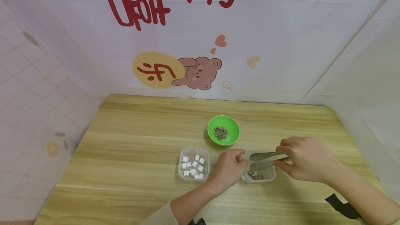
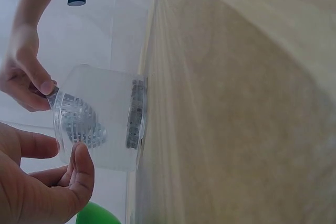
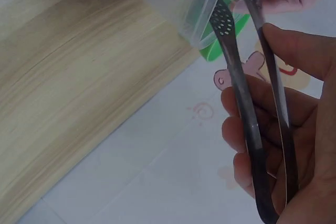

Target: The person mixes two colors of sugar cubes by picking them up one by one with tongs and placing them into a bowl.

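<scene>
My right hand [image 1: 304, 157] holds metal tongs [image 3: 244, 98] with perforated tips, thumb on one arm and fingers round the other. The tongs' arms stand apart, and their tips reach into the right clear plastic container [image 1: 268, 177]. Several small dark brown cubes [image 1: 256, 177] lie on that container's bottom. At the container's left side, my left hand [image 1: 229, 166] pinches the rim between thumb and fingers. The left wrist view shows its fingertips [image 2: 81, 161] right at the clear wall, with the perforated tong tips [image 2: 79, 121] inside.
A green bowl [image 1: 232, 133] with several brown cubes stands behind the hands. Left of my left hand is another clear container [image 1: 180, 169] holding several white cubes [image 1: 193, 171]. The wooden table [image 1: 125, 148] ends at a printed cloth backdrop [image 1: 265, 27].
</scene>
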Motion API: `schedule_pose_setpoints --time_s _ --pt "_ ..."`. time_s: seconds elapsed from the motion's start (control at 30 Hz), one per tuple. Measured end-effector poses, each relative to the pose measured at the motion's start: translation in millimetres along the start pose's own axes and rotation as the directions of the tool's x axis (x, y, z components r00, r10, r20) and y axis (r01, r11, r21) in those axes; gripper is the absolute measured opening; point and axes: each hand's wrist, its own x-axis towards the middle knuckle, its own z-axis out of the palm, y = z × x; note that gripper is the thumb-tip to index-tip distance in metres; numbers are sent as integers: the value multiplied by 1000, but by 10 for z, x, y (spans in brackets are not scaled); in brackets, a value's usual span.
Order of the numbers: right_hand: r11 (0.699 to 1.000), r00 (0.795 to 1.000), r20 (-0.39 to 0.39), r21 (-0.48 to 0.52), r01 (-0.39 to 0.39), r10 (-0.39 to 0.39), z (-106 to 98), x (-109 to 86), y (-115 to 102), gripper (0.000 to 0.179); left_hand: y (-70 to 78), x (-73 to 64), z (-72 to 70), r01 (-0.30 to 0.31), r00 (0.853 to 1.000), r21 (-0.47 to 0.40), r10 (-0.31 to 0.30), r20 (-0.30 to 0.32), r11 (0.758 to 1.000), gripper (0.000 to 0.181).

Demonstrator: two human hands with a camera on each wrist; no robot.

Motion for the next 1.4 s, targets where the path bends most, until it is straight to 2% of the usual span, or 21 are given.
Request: schedule_pose_setpoints --time_s 0.13,0.33,0.53,0.97,1.2,1.4 --pt "999 998 65 -42 4 -2 11 64 -57 31 1 3 -4 -1 1000 2 1 -3 1000 41" --pt "999 987 161 -48 3 4 26 127 -133 45 14 -7 -11 2 1000 -2 -2 2 1000 42" --pt "999 981 191 -37 26 -18 53 148 -151 52 29 -15 -13 11 1000 -3 -11 12 1000 42" --pt "999 985 167 -12 35 -33 73 89 -136 48 20 -11 -8 10 1000 10 -10 3 1000 43" --pt "999 997 80 41 10 -13 75 0 -85 40 10 -5 -2 2 1000 9 -2 -8 1000 40" --pt "995 998 -5 79 -58 58 55 -67 -31 21 5 6 1 -5 1000 15 5 -11 1000 39"
